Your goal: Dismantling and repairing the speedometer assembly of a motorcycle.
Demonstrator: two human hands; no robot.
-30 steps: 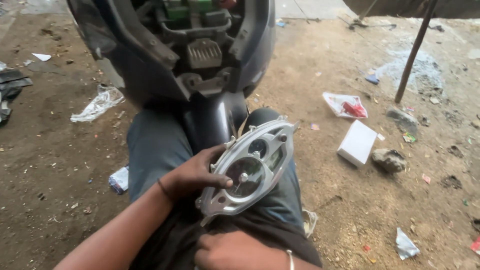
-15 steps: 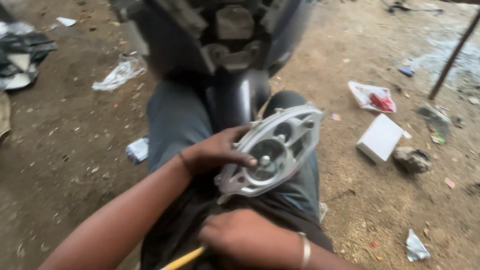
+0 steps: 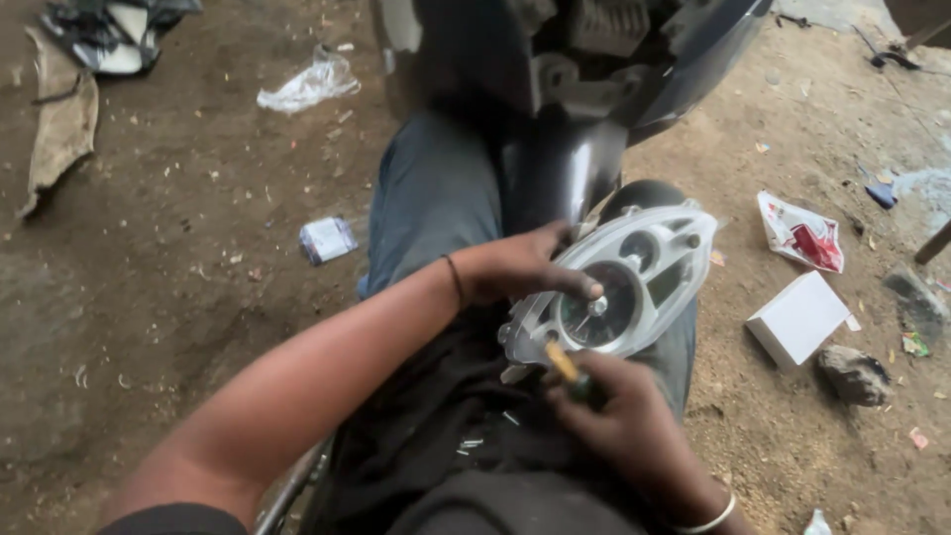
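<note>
While left fingers (image 3: pixel 580 285) press it, gauge cluster (image 3: pixel 634 287) rests.

Blue-grey trousers (image 3: pixel 431 198) are worn; a thin dark band is seen at the left hand (image 3: pixel 510 267); a silver bangle at the right hand (image 3: pixel 624 421).

Soft even daylight, faint shadows, slight blur

Instrument housing (image 3: pixel 634 282) pale grey, dark dial; screwdriver (image 3: pixel 565 365) yellow handle; box (image 3: pixel 798 319) white; wrapper (image 3: pixel 800 233) red-white; ground (image 3: pixel 178 287) brown.
</note>
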